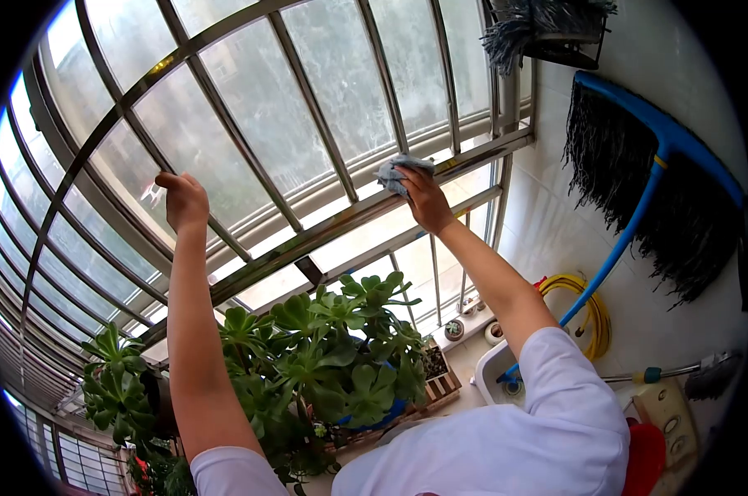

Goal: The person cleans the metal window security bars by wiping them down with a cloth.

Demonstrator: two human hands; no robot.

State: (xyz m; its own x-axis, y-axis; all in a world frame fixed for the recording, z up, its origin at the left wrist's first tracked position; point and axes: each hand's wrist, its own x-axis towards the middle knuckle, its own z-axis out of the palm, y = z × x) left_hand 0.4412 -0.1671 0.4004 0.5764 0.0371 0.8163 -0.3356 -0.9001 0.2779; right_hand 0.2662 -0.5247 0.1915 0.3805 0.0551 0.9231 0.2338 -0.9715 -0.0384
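Observation:
My left hand (187, 202) is raised at the left of the view, its fingers closed round one of the slanting metal window bars (146, 140). Further right, my right hand (426, 201) grips a crumpled grey-blue cloth (399, 169). The cloth lies against the wide horizontal metal rail (341, 236) of the window grille, close to its right end. Part of the cloth is hidden under my fingers. Behind the bars is a window pane (250, 124) with whitish streaks.
Leafy succulents (332, 339) grow below and between my arms, by a wooden planter (440, 384). On the right wall hang a blue broom (638, 107) with black bristles and a coiled yellow hose (599, 318). A white basin (491, 372) stands below.

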